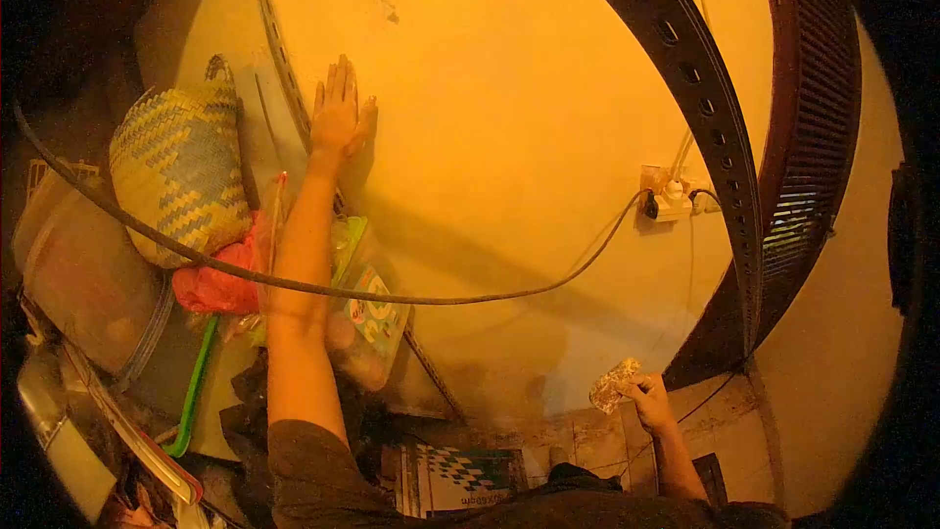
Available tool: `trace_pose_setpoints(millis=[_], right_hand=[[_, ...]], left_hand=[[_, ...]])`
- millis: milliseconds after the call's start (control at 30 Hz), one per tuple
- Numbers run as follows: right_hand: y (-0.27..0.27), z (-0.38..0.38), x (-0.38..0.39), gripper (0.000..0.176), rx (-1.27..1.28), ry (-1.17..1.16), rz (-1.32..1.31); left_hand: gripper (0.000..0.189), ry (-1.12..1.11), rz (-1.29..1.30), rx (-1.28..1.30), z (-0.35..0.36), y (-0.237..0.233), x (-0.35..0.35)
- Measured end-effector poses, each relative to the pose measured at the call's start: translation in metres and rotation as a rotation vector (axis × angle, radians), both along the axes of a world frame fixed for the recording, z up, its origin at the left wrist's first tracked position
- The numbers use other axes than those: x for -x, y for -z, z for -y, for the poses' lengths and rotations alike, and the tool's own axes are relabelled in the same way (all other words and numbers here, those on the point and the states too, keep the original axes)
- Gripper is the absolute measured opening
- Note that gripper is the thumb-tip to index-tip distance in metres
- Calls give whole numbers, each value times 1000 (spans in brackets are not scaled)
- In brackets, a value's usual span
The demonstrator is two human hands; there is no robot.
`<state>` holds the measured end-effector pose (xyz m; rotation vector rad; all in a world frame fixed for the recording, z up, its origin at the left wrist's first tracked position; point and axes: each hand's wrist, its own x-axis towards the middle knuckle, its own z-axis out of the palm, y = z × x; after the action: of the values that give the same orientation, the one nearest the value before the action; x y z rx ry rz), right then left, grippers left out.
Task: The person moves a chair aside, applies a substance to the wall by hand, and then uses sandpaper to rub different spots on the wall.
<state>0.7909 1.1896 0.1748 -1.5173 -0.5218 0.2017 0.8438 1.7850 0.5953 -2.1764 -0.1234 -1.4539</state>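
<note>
My left hand (339,116) is stretched upward with its fingers extended, its palm against the yellow wall (490,137) beside a slotted metal upright. Nothing shows in it. Low on the right, my right hand (647,402) pinches a crumpled, mottled light-brown piece (614,385), perhaps a cloth or sponge, near the lower wall. A dark cable (441,300) hangs across the view and passes in front of my left forearm.
At left are a woven basket (181,171), a red plastic bag (223,279), a plastic tub (93,274) and a green handle (199,382). Plugs fill a wall socket (670,203) at right, near a curved slotted metal bar (707,108) and dark louvred shutter (818,98). A printed box (460,480) lies below.
</note>
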Motion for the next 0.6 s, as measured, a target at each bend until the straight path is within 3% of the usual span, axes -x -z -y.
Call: trace_pose_setpoints(millis=[100, 200, 267, 300, 433, 467, 600], right_hand=[[22, 4, -2, 24, -47, 5, -20], [12, 3, 7, 22, -25, -9, -46], [74, 11, -14, 23, 13, 15, 8], [68, 5, -20, 23, 48, 48, 62], [27, 6, -20, 32, -132, -169, -36], [-8, -7, -3, 35, -140, -94, -67], [-23, -10, -5, 34, -101, -25, -3]], left_hand=[[71, -169, -25, -80, 10, -14, 6], [71, -131, -35, -24, 34, -30, -2], [71, -131, 3, -17, 45, -47, -13], [70, -122, 40, -14, 48, -60, -18], [73, -128, 86, 24, 50, -113, -31], [74, -125, 105, 48, 49, -125, -35], [78, -55, 109, 174, 55, -141, -40]])
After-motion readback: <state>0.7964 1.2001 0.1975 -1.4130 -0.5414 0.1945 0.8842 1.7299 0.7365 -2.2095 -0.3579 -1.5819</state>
